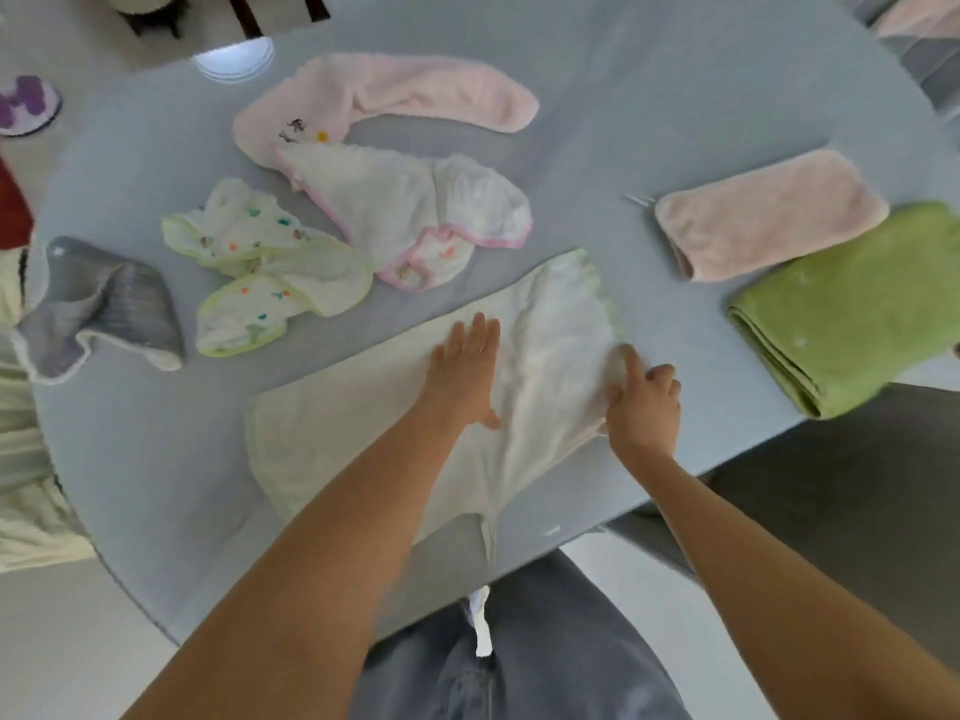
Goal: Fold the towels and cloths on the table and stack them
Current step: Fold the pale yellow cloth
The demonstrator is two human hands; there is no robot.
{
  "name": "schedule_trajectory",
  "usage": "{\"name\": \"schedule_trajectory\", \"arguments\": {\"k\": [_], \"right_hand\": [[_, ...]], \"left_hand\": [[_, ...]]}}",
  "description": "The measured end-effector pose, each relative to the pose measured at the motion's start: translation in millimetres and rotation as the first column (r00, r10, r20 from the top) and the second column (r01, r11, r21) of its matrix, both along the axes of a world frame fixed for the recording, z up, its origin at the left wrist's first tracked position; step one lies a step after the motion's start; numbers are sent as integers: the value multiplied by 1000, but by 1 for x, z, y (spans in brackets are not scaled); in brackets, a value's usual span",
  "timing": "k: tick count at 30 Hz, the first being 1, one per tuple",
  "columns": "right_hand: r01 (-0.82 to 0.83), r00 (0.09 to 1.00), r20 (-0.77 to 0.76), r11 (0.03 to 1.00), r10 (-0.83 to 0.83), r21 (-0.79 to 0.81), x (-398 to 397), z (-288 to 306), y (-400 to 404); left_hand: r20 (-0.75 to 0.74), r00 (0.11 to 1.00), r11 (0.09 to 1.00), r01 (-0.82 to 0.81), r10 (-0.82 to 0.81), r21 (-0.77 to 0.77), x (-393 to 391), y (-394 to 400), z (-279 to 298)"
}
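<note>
A large white cloth (363, 428) lies spread at the table's near edge. My left hand (465, 374) presses flat on its middle with straight fingers. My right hand (641, 402) pinches the cloth's right edge, where the fabric bunches. Beyond it lie unfolded cloths: a white one with green trim (260, 272), a white one with pink trim (410, 210), a long pink towel (395, 93) and a grey cloth (98, 309). At the right sit a folded pink towel (769, 213) and a folded green towel (852, 304).
The pale blue table (649, 85) has a rounded edge. A white plate (236, 59) sits at its far side. A cream fabric (21, 459) hangs off to the left. My legs in grey trousers (519, 657) are below the near edge.
</note>
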State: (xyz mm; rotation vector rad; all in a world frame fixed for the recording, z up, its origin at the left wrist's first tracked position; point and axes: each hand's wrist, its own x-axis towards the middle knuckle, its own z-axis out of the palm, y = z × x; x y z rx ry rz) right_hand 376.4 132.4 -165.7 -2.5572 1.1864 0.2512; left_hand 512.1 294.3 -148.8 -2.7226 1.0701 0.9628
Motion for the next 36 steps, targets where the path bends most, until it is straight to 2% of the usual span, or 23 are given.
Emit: {"name": "schedule_trajectory", "arguments": {"k": [3,8,13,15,17,19,21,23,25,28,31,34,36], "right_hand": [[-70,995,73,993,63,100,-4,0,4],[-40,999,-1,998,40,-41,-37,-4,-29],[-15,999,28,999,16,-35,-42,-4,-31],[-56,991,109,981,77,-187,-35,-4,-28],[-139,956,210,948,204,-288,-17,-4,-32],[-252,894,298,926,334,-281,10,-8,-35],[-318,874,303,918,380,-235,38,-11,-35],[-264,918,259,950,301,-166,65,-12,-41],[-138,964,209,981,164,-133,88,-13,-52],[-149,974,161,985,162,-89,114,-13,-65],[-132,965,228,991,127,4,125,-16,-75],[-97,963,250,995,99,-21,132,-19,-85],[-59,957,286,998,52,16,137,-19,-84]], "left_hand": [[-21,1000,997,5,-3,73,9,-7,-1],[-43,999,984,-8,16,178,8,-13,-5],[-64,998,975,1,14,221,6,-20,-3],[-85,996,980,-2,19,199,7,-21,-1],[-77,997,994,33,-25,101,9,-26,2],[-54,992,994,112,-112,3,10,-36,5],[-57,988,989,144,-146,-23,7,-45,6],[-55,990,991,130,-130,11,8,-52,2],[-42,994,993,105,-103,49,14,-55,-2],[-28,996,993,88,-85,84,21,-50,-9],[6,994,990,111,-112,92,20,-47,-14],[17,993,985,115,-118,126,20,-52,-14],[18,993,982,112,-116,155,20,-55,-12]]}}
